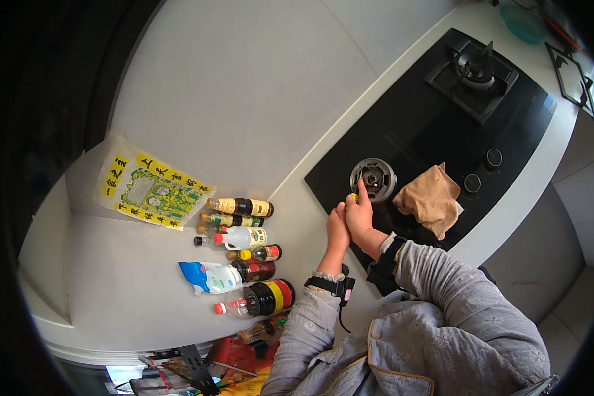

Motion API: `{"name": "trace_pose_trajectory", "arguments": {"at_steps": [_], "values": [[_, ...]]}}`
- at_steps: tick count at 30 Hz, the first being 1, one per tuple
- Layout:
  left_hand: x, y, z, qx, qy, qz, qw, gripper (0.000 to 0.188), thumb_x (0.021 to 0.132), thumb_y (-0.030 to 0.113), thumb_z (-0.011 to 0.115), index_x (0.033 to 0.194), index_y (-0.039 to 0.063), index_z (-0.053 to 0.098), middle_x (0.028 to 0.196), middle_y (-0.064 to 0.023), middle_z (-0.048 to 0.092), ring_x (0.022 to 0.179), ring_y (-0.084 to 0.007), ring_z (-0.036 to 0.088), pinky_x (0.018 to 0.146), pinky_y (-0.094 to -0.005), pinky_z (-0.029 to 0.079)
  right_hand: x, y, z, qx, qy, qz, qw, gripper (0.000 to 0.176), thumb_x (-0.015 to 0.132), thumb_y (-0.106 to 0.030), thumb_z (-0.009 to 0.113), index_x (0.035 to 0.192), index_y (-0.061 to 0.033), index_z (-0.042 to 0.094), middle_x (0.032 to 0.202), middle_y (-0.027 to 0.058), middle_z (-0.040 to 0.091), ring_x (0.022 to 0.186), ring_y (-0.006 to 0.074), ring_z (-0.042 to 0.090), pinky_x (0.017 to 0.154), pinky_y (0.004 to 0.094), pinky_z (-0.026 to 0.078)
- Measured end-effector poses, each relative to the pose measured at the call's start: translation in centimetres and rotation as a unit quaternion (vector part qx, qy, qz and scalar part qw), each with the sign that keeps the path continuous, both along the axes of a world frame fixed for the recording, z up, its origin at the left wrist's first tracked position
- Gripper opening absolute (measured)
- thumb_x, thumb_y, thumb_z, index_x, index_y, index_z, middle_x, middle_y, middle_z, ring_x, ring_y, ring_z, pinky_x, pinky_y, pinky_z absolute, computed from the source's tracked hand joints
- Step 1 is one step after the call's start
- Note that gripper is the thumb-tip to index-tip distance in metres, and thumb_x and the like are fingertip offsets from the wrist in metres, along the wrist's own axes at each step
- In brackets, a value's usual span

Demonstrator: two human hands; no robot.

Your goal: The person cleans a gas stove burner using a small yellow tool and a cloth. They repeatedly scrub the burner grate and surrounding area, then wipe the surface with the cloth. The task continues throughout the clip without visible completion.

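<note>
Both hands are close together at the near edge of a gas burner whose pan support is off. My left hand and my right hand close around a small tool with a yellow end. Most of its handle is hidden by the fingers. My right index finger points out over the burner ring. A thin shaft seems to reach into the ring, but its tip is too small to make out. To the right of the burner, a crumpled brown cloth lies on the black glass gas hob.
The other burner carries its pan support. Two control knobs sit along the hob's front. Bottles, including a white jug, and a blue-and-white bag line the counter at left. A teal bowl stands far right.
</note>
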State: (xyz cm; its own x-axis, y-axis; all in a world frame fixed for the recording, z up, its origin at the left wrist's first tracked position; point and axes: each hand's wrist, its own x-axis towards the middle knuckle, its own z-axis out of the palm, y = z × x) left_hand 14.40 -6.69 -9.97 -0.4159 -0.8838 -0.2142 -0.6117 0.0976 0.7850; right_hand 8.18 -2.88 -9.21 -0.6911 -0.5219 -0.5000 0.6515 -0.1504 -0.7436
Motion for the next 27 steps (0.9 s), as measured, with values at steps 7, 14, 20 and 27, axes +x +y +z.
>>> {"name": "trace_pose_trajectory", "arguments": {"at_steps": [7, 14, 20, 27], "values": [[-0.3, 0.3, 0.1, -0.02, -0.007, -0.037, 0.999, 0.057, 0.099, 0.048, 0.037, 0.092, -0.003, 0.061, 0.085, -0.0158, 0.066, 0.081, -0.0243, 0.061, 0.072, -0.0383, 0.047, 0.4, -1.1, -2.8, -0.017, -0.023, -0.031, 0.999, 0.058, 0.092, -0.007, 0.05, 0.148, -0.0171, 0.035, 0.096, 0.0105, 0.062, 0.078, 0.0139, 0.056, 0.074, 0.0301, 0.048], [0.4, -2.3, -1.4, -0.035, 0.008, -0.089, 0.995, 0.059, 0.098, 0.051, 0.035, 0.093, -0.001, 0.062, 0.087, -0.0162, 0.066, 0.083, -0.0264, 0.062, 0.073, -0.0383, 0.047, 1.0, -2.6, -2.4, -0.008, 0.0, -0.081, 0.997, 0.06, 0.093, -0.003, 0.048, 0.149, -0.018, 0.032, 0.094, 0.0057, 0.058, 0.076, 0.0126, 0.052, 0.073, 0.0273, 0.048], [0.4, -2.0, -1.2, -0.045, 0.002, -0.074, 0.996, 0.062, 0.098, 0.053, 0.033, 0.091, -0.001, 0.061, 0.085, -0.0183, 0.065, 0.081, -0.029, 0.062, 0.073, -0.0396, 0.047, 0.6, -1.9, -0.8, -0.018, -0.018, -0.058, 0.998, 0.061, 0.093, -0.003, 0.047, 0.15, -0.0179, 0.03, 0.099, 0.0057, 0.058, 0.075, 0.0118, 0.051, 0.069, 0.0268, 0.048], [0.3, -2.1, -1.5, -0.045, 0.041, -0.088, 0.994, 0.063, 0.098, 0.054, 0.033, 0.091, -0.002, 0.061, 0.084, -0.0194, 0.065, 0.08, -0.0324, 0.062, 0.072, -0.0404, 0.046, 0.9, -2.5, -2.1, 0.015, 0.04, -0.064, 0.997, 0.061, 0.094, -0.002, 0.045, 0.15, -0.0197, 0.029, 0.096, 0.0048, 0.055, 0.07, 0.0102, 0.051, 0.064, 0.0265, 0.048]]}}
